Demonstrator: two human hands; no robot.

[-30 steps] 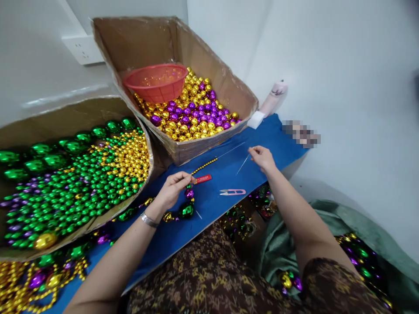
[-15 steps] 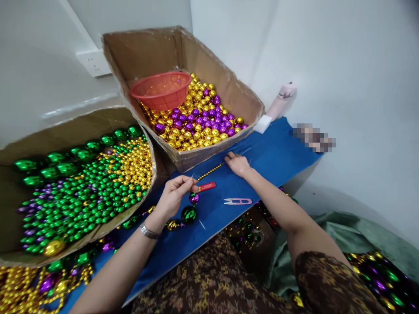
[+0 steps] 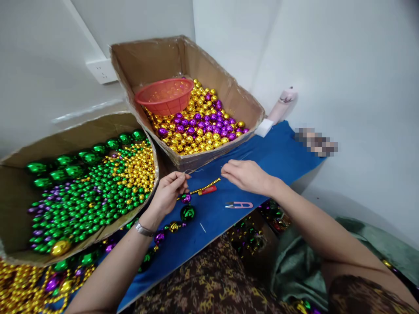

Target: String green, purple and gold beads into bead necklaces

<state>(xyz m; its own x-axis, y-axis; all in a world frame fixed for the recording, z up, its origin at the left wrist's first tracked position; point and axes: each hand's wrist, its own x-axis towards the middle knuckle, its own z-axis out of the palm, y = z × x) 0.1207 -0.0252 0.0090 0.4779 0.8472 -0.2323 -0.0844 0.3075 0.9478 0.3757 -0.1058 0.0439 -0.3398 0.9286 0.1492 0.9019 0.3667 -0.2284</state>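
Observation:
My left hand [image 3: 172,187] pinches a thin, pale thread [image 3: 196,170] whose loose end sticks out past the fingertips. To its right, my right hand [image 3: 245,174] is closed, thumb against fingers, at the end of a strand of small gold beads [image 3: 205,186]; the thread between those fingers is barely visible. This strand runs back under my left hand, near a purple bead [image 3: 186,199]. Larger beads continue the string toward me, among them a dark green bead [image 3: 187,213] and a gold bead [image 3: 174,226]. A red lighter-like object [image 3: 209,190] lies just behind the gold strand.
Pink thread snips [image 3: 239,205] and a white sliver [image 3: 203,228] lie on the blue cloth [image 3: 275,152]. Behind stands a carton [image 3: 225,83] of gold and purple beads with a red basket [image 3: 163,98]. Another carton [image 3: 19,152] holds green, gold and purple beads.
My right hand has come nearer and turned inward, and the gold strand has sunk toward the cloth. My left hand has shifted slightly left, away from the red object. The view has moved a little.

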